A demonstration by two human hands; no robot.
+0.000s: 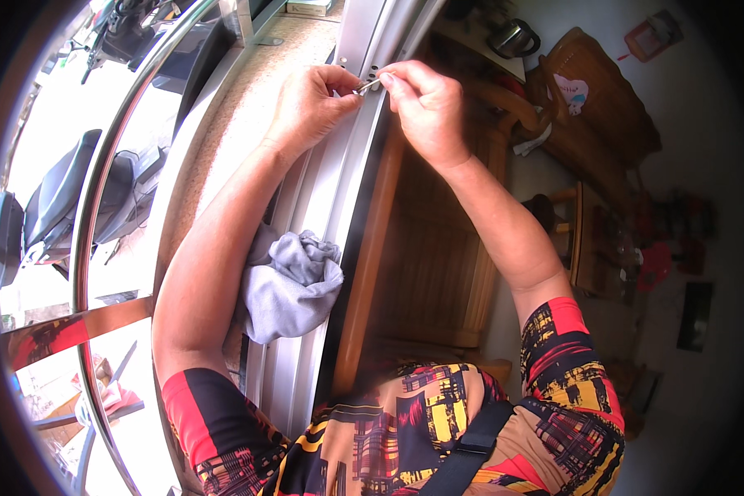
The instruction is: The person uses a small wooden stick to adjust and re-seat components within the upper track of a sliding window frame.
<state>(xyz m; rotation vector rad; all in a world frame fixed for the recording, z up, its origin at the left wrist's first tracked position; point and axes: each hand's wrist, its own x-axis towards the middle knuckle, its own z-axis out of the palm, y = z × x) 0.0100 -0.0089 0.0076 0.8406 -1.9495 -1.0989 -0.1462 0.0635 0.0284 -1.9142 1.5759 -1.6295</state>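
In the head view, the person's left hand (312, 106) and right hand (430, 107) meet over the metal window frame (339, 190), thumbs and fingers pinching a thin piece (371, 84) between them, too small to identify. A grey cloth (293, 285) lies beside the left forearm (211, 240). The step seems to be fine two-handed handling; the next move likely calls for steady fingertips and a light pinch.

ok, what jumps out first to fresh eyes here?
The left hand and right hand, top centre, pinching a thin metallic piece over the pale metal track. Then the crumpled grey cloth on that track, left of centre. And the loud red, black and yellow shirt across the bottom.
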